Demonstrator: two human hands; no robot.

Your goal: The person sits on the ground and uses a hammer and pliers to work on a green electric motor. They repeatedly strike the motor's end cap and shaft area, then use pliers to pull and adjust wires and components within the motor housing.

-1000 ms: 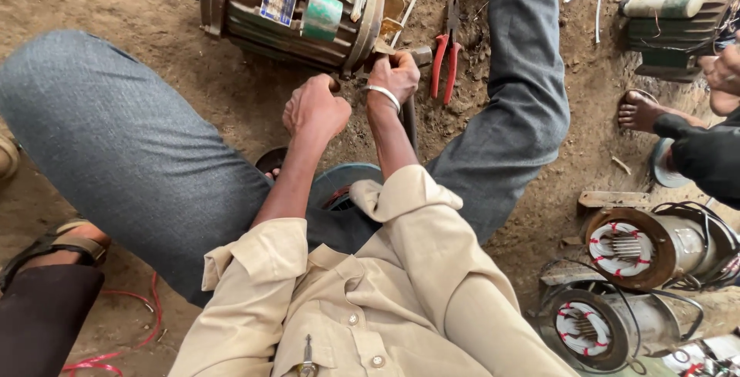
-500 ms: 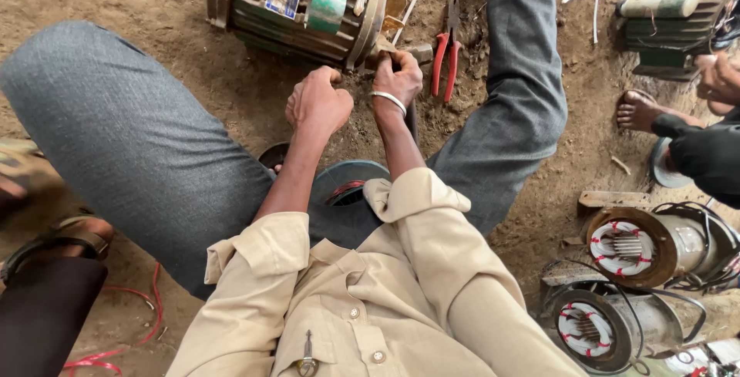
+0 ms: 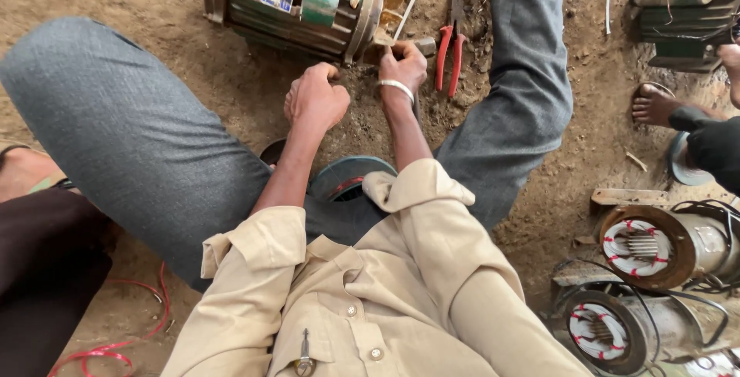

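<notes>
While the person sits on the dirt ground (image 3: 193, 45) with both legs spread, the right hand (image 3: 402, 65) is clenched around a small wooden-looking piece (image 3: 385, 38) and presses it at the open end of the electric motor (image 3: 297, 3). A white bangle (image 3: 398, 86) goes around this wrist. The left hand (image 3: 316, 99) is closed as a loose fist just beside the motor's lower rim, at about 8 o'clock from the right hand; whether it holds something I cannot tell. The motor lies on its side at 12 o'clock in the view, ribbed and rusty, with a green band on its body. Just at 3 o'clock from the right hand, red-handled pliers (image 3: 449, 45) lie on the ground, near the right knee. Between the legs, close to the body, a dark round cover (image 3: 351, 176) rests on the soil. At 4 o'clock, well apart, two opened motor housings (image 3: 647, 246) show white windings with red ties. At 2 o'clock a bare foot of another person (image 3: 655, 103) stands on the ground
</notes>
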